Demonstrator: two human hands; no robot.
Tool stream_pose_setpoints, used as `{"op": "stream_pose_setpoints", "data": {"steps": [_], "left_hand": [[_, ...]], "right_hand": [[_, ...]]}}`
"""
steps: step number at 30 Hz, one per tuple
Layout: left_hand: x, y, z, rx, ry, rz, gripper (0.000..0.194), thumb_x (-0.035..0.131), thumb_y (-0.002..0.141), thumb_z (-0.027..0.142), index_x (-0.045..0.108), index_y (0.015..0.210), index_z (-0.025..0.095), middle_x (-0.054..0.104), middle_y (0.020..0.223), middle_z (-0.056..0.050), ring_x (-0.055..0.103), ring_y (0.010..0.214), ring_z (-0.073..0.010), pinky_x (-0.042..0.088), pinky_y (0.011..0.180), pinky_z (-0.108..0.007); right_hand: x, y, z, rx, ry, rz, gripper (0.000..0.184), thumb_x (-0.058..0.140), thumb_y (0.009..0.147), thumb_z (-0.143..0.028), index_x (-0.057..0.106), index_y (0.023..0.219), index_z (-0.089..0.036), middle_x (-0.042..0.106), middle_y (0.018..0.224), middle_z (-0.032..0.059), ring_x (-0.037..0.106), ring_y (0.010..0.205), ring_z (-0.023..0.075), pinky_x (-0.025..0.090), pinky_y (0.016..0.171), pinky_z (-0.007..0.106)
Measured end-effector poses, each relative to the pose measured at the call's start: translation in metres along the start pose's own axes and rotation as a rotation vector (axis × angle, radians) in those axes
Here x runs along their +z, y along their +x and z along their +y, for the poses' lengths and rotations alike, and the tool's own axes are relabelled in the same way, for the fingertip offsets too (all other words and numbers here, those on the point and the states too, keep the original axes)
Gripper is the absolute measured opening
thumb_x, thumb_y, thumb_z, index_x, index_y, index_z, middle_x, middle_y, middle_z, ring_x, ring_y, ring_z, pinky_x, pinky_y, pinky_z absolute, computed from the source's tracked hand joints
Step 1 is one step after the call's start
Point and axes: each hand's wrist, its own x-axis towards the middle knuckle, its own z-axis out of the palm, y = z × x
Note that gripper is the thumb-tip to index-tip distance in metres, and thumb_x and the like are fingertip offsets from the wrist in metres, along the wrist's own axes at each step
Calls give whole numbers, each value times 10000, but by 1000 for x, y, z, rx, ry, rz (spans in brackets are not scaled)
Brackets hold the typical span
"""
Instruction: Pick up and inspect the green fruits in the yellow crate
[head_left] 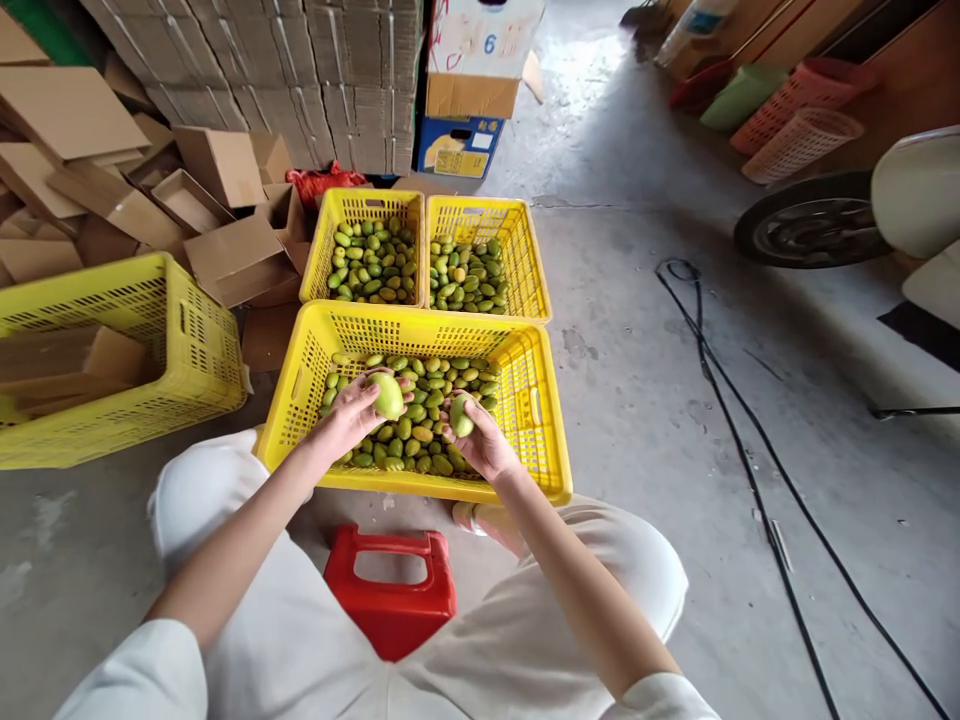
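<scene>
My left hand is closed around a pale green, rounded fruit, its kind not certain. In my right hand is a smaller green oval fruit, gripped between thumb and fingers. Both hands are above the large yellow crate, which holds many loose green and yellowish oval fruits. Beyond it, side by side, stand two more yellow crates, the back left one and the back right one, each partly filled with similar fruits.
A red plastic stool sits between my knees. To the left are a yellow-green crate with cardboard inside and a heap of cardboard boxes. Black cable runs over the concrete floor at right, near a wheel.
</scene>
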Motion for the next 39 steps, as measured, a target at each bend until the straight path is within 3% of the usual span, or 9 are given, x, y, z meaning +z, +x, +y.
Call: {"op": "stream_pose_setpoints", "data": {"steps": [4,6,12,16,24,27,31,35,39], "left_hand": [[-7,3,-4,58,43,-30,370,906,700,298,589,868,207,656,729,5,626,676,-137,509,642,-254],[-13,1,-3,50,38,-24,339,885,720,276,585,863,205,611,667,22,574,615,-117,479,604,-238],[-32,-18,3,-236,-61,-49,365,750,787,375,677,1076,165,714,948,-93,706,828,-248,600,819,-472],[-35,-17,-3,-299,48,-86,342,738,834,299,690,1151,180,728,1020,-110,727,899,-256,606,830,-430],[-13,1,-12,-225,58,-102,388,894,689,369,646,917,176,599,762,3,568,541,-92,404,415,-178],[-10,4,-14,-184,48,28,372,873,692,292,634,956,185,651,865,-21,619,600,-104,449,453,-180],[-15,11,-14,-61,3,156,310,838,704,214,600,901,196,650,825,4,600,591,-82,446,482,-170],[-19,19,-8,-49,-95,206,227,739,786,283,641,967,187,699,912,-53,704,815,-176,589,706,-288],[-19,18,-6,-86,-19,170,324,741,803,212,655,1114,180,725,1076,-112,701,1064,-257,579,901,-388]], "right_hand": [[3,-4,-4,55,2,-58,459,915,614,-232,573,920,-235,635,807,-51,430,501,40,267,348,120],[4,-5,-5,66,-23,-70,448,915,625,-229,579,921,-231,646,827,-45,399,476,27,235,342,122],[12,-10,-8,138,11,-103,380,819,711,-377,652,1022,-236,723,922,32,709,807,205,609,673,331],[13,-11,-9,156,-81,-129,433,825,671,-218,647,1063,-263,748,976,29,729,859,219,624,752,375],[8,-4,-8,36,-72,-9,407,902,602,-181,621,893,-224,606,704,-66,553,591,75,488,530,179],[5,0,-8,17,-63,25,414,882,589,-145,595,874,-231,654,750,-51,559,586,87,497,522,197],[1,6,-9,-2,51,54,294,820,686,-300,588,852,-231,609,658,-49,505,512,91,464,462,205],[2,7,-12,-4,110,42,258,714,705,-321,601,927,-253,714,850,19,677,749,202,594,624,333],[8,4,-10,-8,24,43,290,762,711,-282,604,952,-257,711,901,19,701,867,216,600,717,342]]}}
